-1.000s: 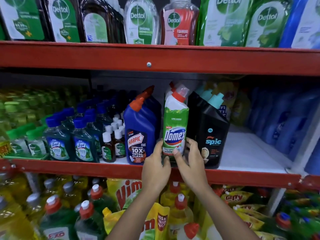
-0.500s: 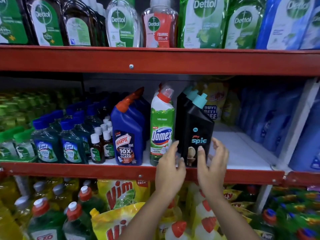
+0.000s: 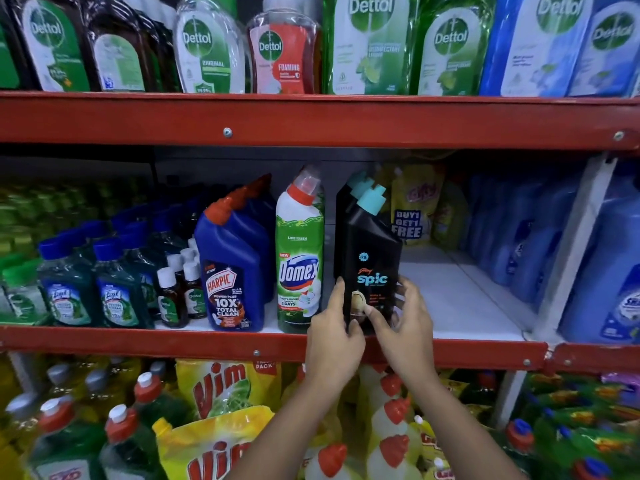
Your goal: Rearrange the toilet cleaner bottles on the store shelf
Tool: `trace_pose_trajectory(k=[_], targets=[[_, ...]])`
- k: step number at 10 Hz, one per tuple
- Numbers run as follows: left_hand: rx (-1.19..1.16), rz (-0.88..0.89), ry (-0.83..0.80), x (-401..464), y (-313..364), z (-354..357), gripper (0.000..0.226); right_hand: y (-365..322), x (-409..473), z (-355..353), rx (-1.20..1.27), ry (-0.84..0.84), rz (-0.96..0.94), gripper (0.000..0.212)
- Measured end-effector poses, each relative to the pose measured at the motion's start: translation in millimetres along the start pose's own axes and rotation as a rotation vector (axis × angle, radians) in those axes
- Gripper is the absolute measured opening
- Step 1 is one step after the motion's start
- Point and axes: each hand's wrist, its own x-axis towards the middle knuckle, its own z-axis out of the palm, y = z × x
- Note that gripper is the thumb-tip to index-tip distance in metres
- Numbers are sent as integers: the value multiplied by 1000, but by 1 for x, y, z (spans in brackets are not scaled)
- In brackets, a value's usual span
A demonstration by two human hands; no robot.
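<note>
On the middle shelf [image 3: 464,296] stand three kinds of toilet cleaner in a row. The blue Harpic bottle [image 3: 232,271] with an orange cap is on the left, more blue bottles behind it. A green and white Domex bottle [image 3: 300,258] stands upright beside it. To its right is the black Spic bottle [image 3: 367,247] with a teal cap, other black ones behind. My left hand [image 3: 334,336] presses the Spic bottle's lower left side. My right hand [image 3: 408,327] clasps its lower right, thumb on the label.
Small Lizol bottles [image 3: 114,289] and tiny Dettol bottles [image 3: 171,299] fill the shelf's left. Blue bottles [image 3: 540,244] and yellow pouches [image 3: 420,206] stand at the right and back. Bare white shelf lies right of the Spic bottle. Dettol products line the upper shelf; Vim pouches [image 3: 221,389] sit below.
Both hands left the Domex bottle, moved right and closed on the base of the black Spic bottle. The Domex bottle now stands alone beside the Harpic.
</note>
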Motion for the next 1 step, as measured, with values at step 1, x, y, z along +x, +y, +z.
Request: trace_pose_trajectory(k=[1], targets=[[-14,-20,-5,1,-1,2,77,2,2,2,35,-13,12,60]])
